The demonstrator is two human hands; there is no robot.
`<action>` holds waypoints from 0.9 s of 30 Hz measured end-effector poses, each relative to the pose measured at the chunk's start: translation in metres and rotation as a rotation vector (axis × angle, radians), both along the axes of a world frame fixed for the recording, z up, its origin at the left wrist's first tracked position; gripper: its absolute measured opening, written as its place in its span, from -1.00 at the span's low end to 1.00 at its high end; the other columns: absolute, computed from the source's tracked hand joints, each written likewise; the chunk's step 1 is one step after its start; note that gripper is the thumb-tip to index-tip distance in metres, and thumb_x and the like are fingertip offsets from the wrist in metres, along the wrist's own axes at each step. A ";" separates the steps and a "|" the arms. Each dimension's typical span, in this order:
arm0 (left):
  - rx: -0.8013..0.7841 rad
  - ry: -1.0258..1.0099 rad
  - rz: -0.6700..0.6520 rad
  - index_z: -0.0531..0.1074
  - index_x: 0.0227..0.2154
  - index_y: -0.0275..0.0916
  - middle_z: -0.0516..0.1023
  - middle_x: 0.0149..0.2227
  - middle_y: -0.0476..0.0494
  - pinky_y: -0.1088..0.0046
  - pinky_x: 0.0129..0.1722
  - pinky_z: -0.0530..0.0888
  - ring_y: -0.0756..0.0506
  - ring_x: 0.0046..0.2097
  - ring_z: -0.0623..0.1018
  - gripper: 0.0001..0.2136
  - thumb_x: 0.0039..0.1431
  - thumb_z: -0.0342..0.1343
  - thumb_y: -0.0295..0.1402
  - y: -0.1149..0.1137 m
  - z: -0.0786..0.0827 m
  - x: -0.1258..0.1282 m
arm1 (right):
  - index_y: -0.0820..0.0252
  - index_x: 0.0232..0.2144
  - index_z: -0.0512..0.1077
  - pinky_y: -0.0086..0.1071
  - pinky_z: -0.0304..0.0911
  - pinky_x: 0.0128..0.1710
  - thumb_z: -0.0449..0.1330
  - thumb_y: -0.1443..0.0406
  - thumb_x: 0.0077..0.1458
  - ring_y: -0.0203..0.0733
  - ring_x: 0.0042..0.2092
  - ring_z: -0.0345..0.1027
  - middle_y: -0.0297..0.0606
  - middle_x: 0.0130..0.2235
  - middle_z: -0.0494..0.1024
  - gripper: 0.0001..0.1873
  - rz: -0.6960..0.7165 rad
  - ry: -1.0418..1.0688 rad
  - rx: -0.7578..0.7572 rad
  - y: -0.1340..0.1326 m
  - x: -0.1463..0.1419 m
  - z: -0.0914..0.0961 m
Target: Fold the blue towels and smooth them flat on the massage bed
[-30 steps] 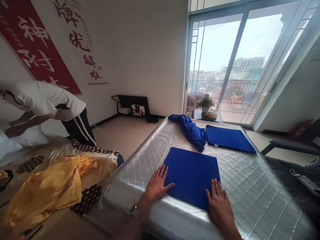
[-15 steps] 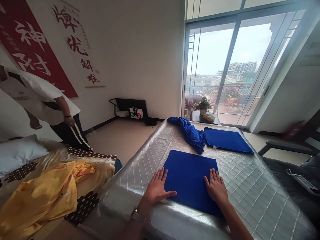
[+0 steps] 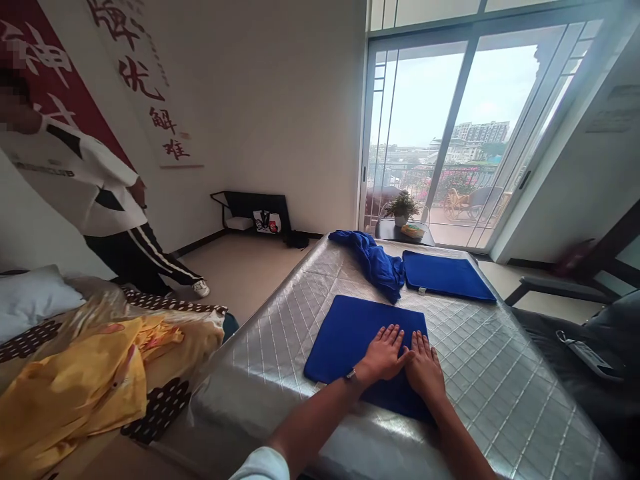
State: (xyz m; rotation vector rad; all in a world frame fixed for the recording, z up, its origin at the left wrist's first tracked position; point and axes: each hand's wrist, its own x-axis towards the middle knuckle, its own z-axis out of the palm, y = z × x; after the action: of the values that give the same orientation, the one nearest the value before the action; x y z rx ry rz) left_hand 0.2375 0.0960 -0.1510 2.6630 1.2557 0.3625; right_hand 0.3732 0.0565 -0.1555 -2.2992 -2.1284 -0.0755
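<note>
Left hand (image 3: 384, 353) shifted rightward across the near blue cloth (image 3: 340, 333), beside the right hand (image 3: 426, 368).
Both palm-down, thumbs meeting, fingers straight, unclenched.

- Lower centre: your left hand (image 3: 384, 355) lies flat on a blue pad (image 3: 345, 333).
- Your right hand (image 3: 426, 370) rests just beside it, near the pad's right edge.
- Right of centre: a crumpled blue cloth (image 3: 371, 265) and a second blue pad (image 3: 450, 277) lie on the silver mattress (image 3: 500, 373).
- Upper left: a person (image 3: 75, 177); lower left: yellow cloth (image 3: 85, 373).
</note>
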 end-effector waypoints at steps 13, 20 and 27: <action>-0.069 0.086 0.411 -0.04 0.43 -0.31 -0.09 0.46 -0.26 0.13 0.42 -0.01 -0.20 0.46 -0.05 -0.25 0.40 -0.44 0.14 0.011 0.002 -0.172 | 0.42 0.41 -0.06 -0.09 -0.26 0.40 -0.29 0.15 0.36 -0.04 0.46 -0.25 -0.10 0.46 -0.09 -0.30 -0.047 0.003 -0.049 0.006 0.001 -0.005; -0.033 0.064 0.401 -0.02 0.42 -0.34 -0.06 0.46 -0.29 0.09 0.42 0.02 -0.23 0.45 -0.02 -0.22 0.39 -0.42 0.17 0.012 -0.006 -0.170 | 0.39 0.42 -0.05 -0.09 -0.27 0.40 -0.32 0.15 0.37 -0.06 0.46 -0.25 -0.15 0.46 -0.05 -0.31 -0.049 0.025 -0.050 0.046 0.011 0.019; 0.047 0.046 0.408 0.04 0.40 -0.34 0.03 0.44 -0.27 0.11 0.41 0.07 -0.22 0.44 0.05 -0.26 0.41 -0.38 0.13 0.014 -0.017 -0.173 | 0.42 0.41 -0.02 -0.16 -0.29 0.40 -0.28 0.12 0.36 -0.10 0.46 -0.26 -0.14 0.45 -0.03 -0.29 -0.053 0.070 0.003 0.083 0.023 0.004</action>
State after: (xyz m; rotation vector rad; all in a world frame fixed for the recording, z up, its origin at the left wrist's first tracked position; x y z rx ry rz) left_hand 0.0642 0.1104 -0.1678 2.4487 1.8276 0.3896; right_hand 0.3957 0.1398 -0.1516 -2.3196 -2.0339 0.0016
